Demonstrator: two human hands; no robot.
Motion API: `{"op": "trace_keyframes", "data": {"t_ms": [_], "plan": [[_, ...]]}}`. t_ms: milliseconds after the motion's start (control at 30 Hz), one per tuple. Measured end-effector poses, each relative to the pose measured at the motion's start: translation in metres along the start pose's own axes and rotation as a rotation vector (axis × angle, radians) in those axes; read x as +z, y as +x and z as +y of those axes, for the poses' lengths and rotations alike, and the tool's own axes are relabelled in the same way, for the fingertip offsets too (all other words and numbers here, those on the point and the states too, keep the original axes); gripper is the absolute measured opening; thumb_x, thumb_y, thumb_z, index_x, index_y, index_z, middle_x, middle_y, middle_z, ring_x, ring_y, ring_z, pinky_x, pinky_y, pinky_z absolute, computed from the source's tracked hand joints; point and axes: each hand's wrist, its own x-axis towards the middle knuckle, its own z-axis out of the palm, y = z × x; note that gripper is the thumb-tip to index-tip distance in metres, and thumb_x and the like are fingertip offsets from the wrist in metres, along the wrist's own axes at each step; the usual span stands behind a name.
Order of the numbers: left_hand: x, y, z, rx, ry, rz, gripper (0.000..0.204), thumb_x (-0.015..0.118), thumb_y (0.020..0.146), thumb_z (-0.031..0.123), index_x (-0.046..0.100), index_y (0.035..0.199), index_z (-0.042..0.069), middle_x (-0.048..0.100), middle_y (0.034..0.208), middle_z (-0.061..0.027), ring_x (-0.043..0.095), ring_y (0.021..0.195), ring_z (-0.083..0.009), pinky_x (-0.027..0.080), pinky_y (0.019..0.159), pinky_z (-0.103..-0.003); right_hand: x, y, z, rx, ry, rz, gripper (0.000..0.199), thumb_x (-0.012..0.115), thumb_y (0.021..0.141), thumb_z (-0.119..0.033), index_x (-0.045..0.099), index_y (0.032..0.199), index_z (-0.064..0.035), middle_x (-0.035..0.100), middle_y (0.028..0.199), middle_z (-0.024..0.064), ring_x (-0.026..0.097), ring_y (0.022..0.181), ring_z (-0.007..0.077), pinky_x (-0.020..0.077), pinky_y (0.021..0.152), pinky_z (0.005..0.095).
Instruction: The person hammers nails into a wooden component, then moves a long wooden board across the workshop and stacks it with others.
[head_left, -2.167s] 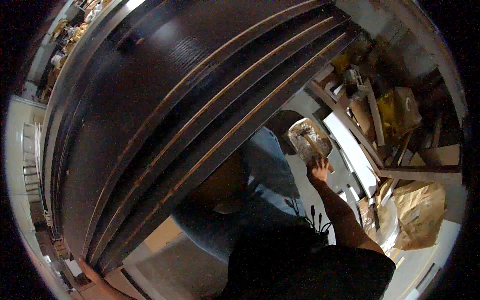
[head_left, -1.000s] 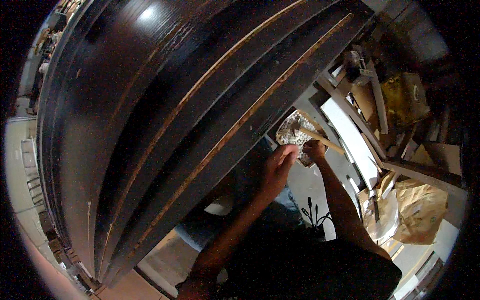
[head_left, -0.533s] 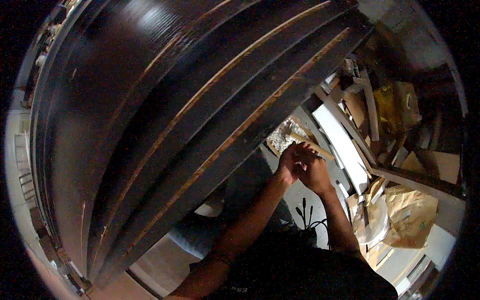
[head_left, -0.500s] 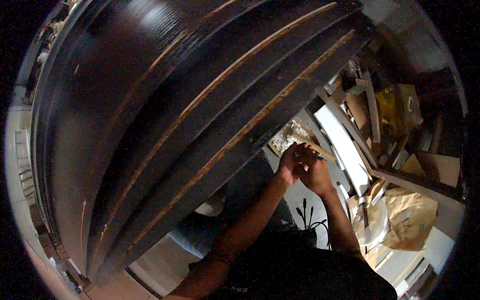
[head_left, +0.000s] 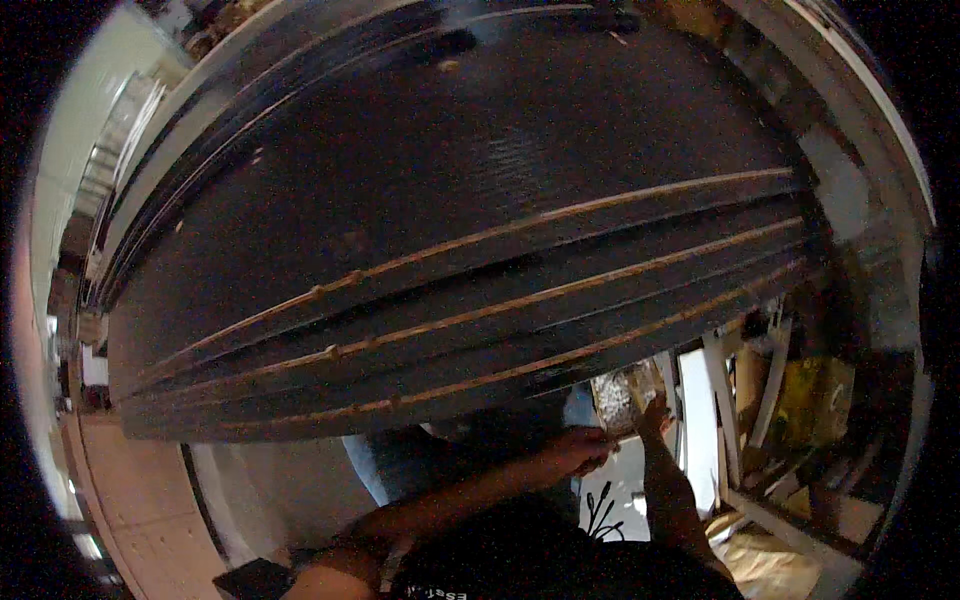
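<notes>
My left hand is below the near edge of a large dark panel, fingers curled together; what they hold, if anything, is too small to make out. My right hand reaches to the right side of a shallow box full of small, pale, shiny pieces. Shadow and blur hide how its fingers are set. Several pale brown edges run lengthwise along the panel, which spreads across most of the view in front of me.
Black cables with plugs stick up in front of my body. To the right are a white board, wooden strips, a yellowish bundle and crumpled brown paper. A brown surface lies at the lower left.
My hands were together beside the box; now they are apart, the left drawn back to the left, the right at the box. The view has turned, so the panel lies more level.
</notes>
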Motion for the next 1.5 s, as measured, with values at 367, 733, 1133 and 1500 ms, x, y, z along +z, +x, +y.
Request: {"op": "trace_keyframes", "data": {"t_ms": [367, 733, 1133, 1500], "plan": [[-0.061, -0.086, -0.046, -0.131, -0.136, 0.073, 0.036, 0.056, 0.088, 0.044, 0.061, 0.105, 0.012, 0.049, 0.075, 0.0051, 0.042, 0.063, -0.0057, 0.030, 0.050, -0.019, -0.187, -0.066, -0.086, 0.311, 0.880, -0.318, 0.016, 0.053, 0.088, -0.018, 0.063, 0.089, -0.0049, 0.057, 0.067, 0.0062, 0.049, 0.054, 0.0137, 0.0386, 0.045, 0.0298], [-0.019, -0.187, 0.057, 0.388, 0.393, 0.067, 0.032, 0.047, 0.096, 0.020, 0.054, 0.123, 0.005, 0.059, 0.116, -0.0072, 0.053, 0.106, -0.0166, 0.041, 0.090, -0.030, -0.499, -0.115, -0.008, 0.020, 1.008, 0.906, 0.025, 0.057, 0.091, -0.023, 0.058, 0.102, -0.0004, 0.050, 0.072, 0.0001, 0.040, 0.059, 0.0114, 0.0336, 0.055, 0.0294], [-0.032, -0.282, 0.254, 0.666, 0.429, 0.345, 0.019, 0.054, 0.088, 0.016, 0.060, 0.095, -0.001, 0.060, 0.074, -0.0024, 0.046, 0.062, -0.0061, 0.037, 0.053, -0.021, -0.684, -0.096, -0.206, -0.416, 1.199, 0.170, 0.023, 0.068, 0.080, -0.018, 0.056, 0.093, -0.0031, 0.051, 0.081, -0.0017, 0.045, 0.070, 0.0078, 0.0367, 0.064, 0.0229], [-0.057, -0.266, 0.286, 0.614, 0.658, 0.500, 0.022, 0.058, 0.086, 0.017, 0.064, 0.099, 0.001, 0.065, 0.080, -0.0040, 0.044, 0.057, -0.0052, 0.035, 0.050, -0.020, -0.724, -0.084, -0.261, -0.672, 1.495, 0.064, 0.029, 0.057, 0.088, -0.028, 0.053, 0.104, -0.0035, 0.048, 0.065, -0.0015, 0.045, 0.051, 0.0056, 0.0350, 0.039, 0.0200]]}}
